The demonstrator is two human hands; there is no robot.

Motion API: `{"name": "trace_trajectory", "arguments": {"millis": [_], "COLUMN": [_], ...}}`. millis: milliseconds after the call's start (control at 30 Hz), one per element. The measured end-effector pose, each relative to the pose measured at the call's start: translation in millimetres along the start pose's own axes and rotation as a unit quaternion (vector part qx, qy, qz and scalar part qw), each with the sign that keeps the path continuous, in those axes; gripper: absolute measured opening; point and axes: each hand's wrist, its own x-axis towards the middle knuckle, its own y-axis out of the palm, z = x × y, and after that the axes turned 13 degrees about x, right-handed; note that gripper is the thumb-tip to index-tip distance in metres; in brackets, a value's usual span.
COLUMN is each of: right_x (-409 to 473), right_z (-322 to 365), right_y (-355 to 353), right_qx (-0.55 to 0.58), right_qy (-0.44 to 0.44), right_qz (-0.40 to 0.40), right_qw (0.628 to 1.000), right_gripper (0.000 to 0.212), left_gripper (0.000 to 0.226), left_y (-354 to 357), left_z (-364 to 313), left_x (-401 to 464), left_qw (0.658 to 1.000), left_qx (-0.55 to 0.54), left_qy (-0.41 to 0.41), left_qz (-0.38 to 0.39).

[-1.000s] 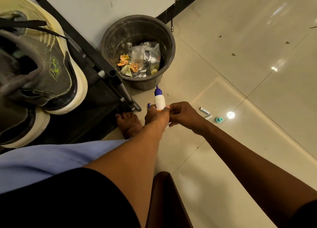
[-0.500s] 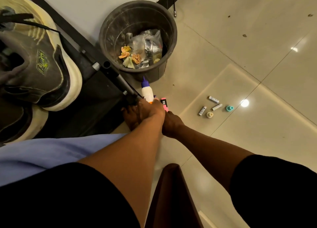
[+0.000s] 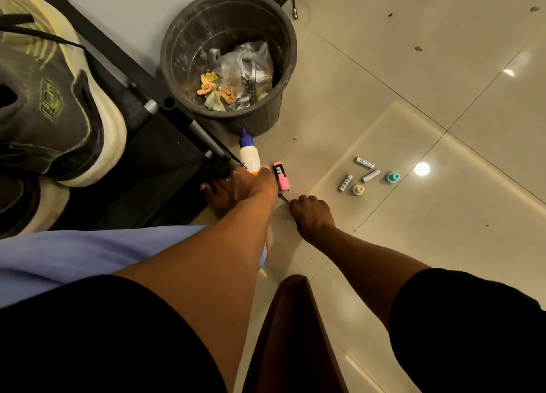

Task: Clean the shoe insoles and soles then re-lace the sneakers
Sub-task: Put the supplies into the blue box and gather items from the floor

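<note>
Head view, right hand (image 3: 310,215) now drawn back (fist curled), pink highlighter (image 3: 280,176) uncovered

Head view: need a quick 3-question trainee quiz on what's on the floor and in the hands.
1. True or false: the glue bottle is in the left hand.
2. How many batteries lie on the floor tile?
3. The pink highlighter lies: A) inside the bin B) on the floor C) on the sneaker

Key: 1 true; 2 three; 3 B
</note>
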Motion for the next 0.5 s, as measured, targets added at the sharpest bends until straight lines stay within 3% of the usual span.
{"name": "trace_trajectory", "arguments": {"millis": [133, 267, 333, 433, 500], "right_x": [-1.7, 3.5, 5.1, 4.0, 1.0], "right_z": [-7.8, -7.8, -9.3, -14.7, -20.1], "right_y": [5.8, 1.5, -1.2, -2.2, 1.0], "right_qx": [0.064, 0.124, 0.161, 0.231, 0.292], "right_qy": [0.059, 0.113, 0.14, 0.169, 0.174], "right_qz": [-0.026, -0.01, 0.0, 0.013, 0.01], "right_qw": [0.996, 0.986, 0.977, 0.958, 0.94], "right_gripper": [0.03, 0.023, 0.022, 0.02, 0.016], "left_gripper": [0.066, 0.093, 0.097, 0.063, 0.053], "left_y": [8.0, 93.4, 84.6, 2.2, -0.4], "left_z": [4.2, 31.8, 25.1, -8.1, -11.2], "left_x": [3.2, 84.3, 74.1, -14.8, -24.4], "left_qw": [1.0, 0.995, 0.989, 0.974, 0.97], "left_qx": [0.011, -0.093, -0.13, -0.187, -0.188], "left_qy": [-0.004, -0.042, -0.056, -0.043, -0.052], "left_qz": [-0.008, -0.003, 0.045, 0.125, 0.145]}}
